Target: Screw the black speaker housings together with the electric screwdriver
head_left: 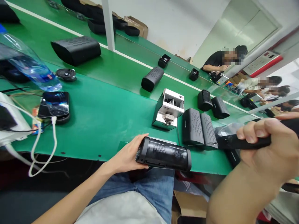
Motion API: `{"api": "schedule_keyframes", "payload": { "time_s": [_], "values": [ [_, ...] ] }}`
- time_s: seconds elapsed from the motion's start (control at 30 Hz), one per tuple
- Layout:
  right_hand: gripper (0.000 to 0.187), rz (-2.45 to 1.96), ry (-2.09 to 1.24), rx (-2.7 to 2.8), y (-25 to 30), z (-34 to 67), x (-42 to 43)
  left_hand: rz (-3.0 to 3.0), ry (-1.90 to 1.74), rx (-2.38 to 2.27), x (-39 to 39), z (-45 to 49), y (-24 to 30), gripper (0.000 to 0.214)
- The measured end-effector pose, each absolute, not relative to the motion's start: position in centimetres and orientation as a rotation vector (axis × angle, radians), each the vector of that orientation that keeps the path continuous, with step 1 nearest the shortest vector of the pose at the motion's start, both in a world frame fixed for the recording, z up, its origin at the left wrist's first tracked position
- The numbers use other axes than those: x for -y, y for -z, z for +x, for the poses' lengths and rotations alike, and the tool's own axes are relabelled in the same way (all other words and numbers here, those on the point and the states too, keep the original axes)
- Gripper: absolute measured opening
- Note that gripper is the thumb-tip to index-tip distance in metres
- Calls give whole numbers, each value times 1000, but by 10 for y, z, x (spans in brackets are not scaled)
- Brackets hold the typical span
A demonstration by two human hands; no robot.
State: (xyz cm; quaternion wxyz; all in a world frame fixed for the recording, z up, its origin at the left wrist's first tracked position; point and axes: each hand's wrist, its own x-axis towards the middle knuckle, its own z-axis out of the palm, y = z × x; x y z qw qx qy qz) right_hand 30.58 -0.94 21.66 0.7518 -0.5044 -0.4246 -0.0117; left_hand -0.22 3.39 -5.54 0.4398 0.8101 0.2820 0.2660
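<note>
My left hand (129,154) grips the left end of a black cylindrical speaker body (163,154), holding it lying sideways at the near edge of the green table (100,115). My right hand (268,146) is closed round the handle of a black electric screwdriver (235,143), raised at the right with its tip pointing left toward two black speaker shells (198,127). A white and silver screw feeder box (168,109) stands just behind the held speaker.
A phone (54,105) on a charging cable, a clear water bottle (28,63) and a loose speaker driver (66,74) lie at the left. More black speaker shells (76,49) ride the belt behind. Other people work at the far right (219,60). A white post (108,25) rises at the back.
</note>
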Motion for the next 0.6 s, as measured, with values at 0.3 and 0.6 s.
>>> {"api": "schedule_keyframes", "payload": {
  "time_s": [0.3,0.6],
  "values": [
    [19,-1175,-24,932,-208,304,22,1993,-646,-725,-34,-3,56,124],
    [25,-1162,-203,981,-163,318,19,1955,-617,-760,-32,-4,54,126]
  ]
}}
